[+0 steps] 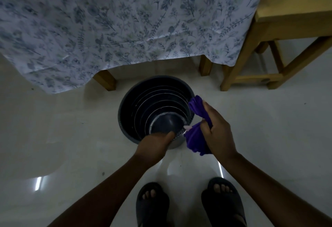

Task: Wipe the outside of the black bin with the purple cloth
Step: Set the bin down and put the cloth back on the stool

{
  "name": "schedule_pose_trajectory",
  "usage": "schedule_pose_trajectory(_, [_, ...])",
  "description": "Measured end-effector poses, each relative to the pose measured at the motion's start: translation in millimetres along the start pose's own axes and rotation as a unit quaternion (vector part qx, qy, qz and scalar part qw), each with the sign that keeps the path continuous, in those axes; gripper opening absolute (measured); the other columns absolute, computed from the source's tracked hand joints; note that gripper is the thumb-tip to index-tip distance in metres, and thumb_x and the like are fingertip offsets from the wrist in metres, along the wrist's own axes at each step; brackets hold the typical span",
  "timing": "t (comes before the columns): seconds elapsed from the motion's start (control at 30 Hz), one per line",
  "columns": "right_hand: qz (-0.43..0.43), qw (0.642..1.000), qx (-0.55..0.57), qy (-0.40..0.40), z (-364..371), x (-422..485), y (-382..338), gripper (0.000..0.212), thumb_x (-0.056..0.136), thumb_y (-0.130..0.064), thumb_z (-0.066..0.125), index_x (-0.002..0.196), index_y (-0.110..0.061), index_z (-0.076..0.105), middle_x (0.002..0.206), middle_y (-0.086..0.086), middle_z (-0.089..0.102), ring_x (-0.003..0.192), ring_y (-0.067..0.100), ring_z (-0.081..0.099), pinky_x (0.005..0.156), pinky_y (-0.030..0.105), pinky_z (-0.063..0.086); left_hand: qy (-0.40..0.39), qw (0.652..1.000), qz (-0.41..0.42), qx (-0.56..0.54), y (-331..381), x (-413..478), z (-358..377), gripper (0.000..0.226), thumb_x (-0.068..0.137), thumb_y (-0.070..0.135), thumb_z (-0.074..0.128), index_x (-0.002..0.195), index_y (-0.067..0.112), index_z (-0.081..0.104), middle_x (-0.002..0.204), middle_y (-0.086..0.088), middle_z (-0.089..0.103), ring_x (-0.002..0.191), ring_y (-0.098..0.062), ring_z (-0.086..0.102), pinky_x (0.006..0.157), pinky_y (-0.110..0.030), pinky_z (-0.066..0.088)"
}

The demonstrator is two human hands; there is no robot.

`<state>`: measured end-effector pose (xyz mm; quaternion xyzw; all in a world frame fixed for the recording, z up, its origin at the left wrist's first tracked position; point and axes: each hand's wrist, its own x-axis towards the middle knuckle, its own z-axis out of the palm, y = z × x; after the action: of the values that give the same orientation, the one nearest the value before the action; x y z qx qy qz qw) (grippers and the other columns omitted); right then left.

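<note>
A round black bin point(129, 101) stands upright on the pale floor in the middle of the head view, its open top facing me and ribbed rings showing inside. My left hand point(154, 141) grips the bin's near rim, thumb inside. My right hand point(218, 129) holds a bunched purple cloth point(195, 140) against the bin's right outer side; one end of the cloth sticks up past the rim and the other hangs below my fingers. The wall beneath the cloth is hidden.
A table with wooden legs point(105, 80) and a floral tablecloth point(125, 20) stands just behind the bin. A wooden chair point(280, 50) is at the back right. My two feet in dark sandals point(152, 203) stand on the glossy floor point(62, 137) close to the bin.
</note>
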<state>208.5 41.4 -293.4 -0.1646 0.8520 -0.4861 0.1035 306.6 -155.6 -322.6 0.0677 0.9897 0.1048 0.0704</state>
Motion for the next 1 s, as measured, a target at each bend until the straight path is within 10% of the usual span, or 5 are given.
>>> schedule_pose_trajectory(0.2, [0.012, 0.998, -0.013, -0.053, 4.9, -15.5, 14.2, 0.061, 0.094, -0.007, 0.053, 0.149, -0.023, 0.031, 0.13, 0.004, 0.058, 0.102, 0.015, 0.063, 0.092, 0.032, 0.053, -0.055, 0.998, 0.001, -0.02, 11.8, 1.1, 8.7, 0.026, 0.09, 0.021, 0.05, 0.116, 0.016, 0.046, 0.09, -0.011, 0.067, 0.074, -0.029, 0.065, 0.056, -0.035, 0.053])
schedule_pose_trajectory(0.53, [0.002, 0.999, -0.029, 0.041, -45.6, 8.2, 11.1, 0.061, 0.093, -0.006, 0.051, 0.149, -0.022, 0.031, 0.147, -0.001, 0.045, 0.127, 0.014, 0.05, 0.104, 0.032, 0.044, -0.189, 0.976, -0.043, -0.105, 9.1, 16.1, -16.5, 0.052, 0.073, 0.059, 0.067, 0.113, 0.026, 0.056, 0.111, 0.006, 0.066, 0.097, -0.014, 0.062, 0.072, -0.021, 0.041])
schedule_pose_trajectory(0.83, [-0.024, 0.986, -0.047, 0.157, -131.9, 42.0, -13.3, 0.061, 0.092, -0.002, 0.053, 0.147, -0.017, 0.033, 0.144, 0.0, 0.046, 0.121, -0.006, 0.048, 0.098, 0.015, 0.039, -0.044, 0.991, -0.025, -0.123, 46.4, 77.6, -88.6, 0.033, 0.088, 0.045, 0.055, 0.112, 0.023, 0.06, 0.113, 0.004, 0.066, 0.106, -0.015, 0.061, 0.09, -0.027, 0.046])
schedule_pose_trajectory(1.0, [-0.038, 0.981, -0.036, 0.185, -168.7, 65.2, -15.2, 0.064, 0.093, -0.005, 0.053, 0.148, -0.028, 0.031, 0.145, 0.002, 0.047, 0.105, 0.008, 0.063, 0.089, 0.034, 0.053, 0.027, 0.986, -0.024, -0.161, 66.9, 125.8, -116.7, 0.036, 0.088, 0.051, 0.055, 0.117, 0.031, 0.057, 0.113, 0.014, 0.065, 0.098, -0.005, 0.061, 0.087, -0.018, 0.046])
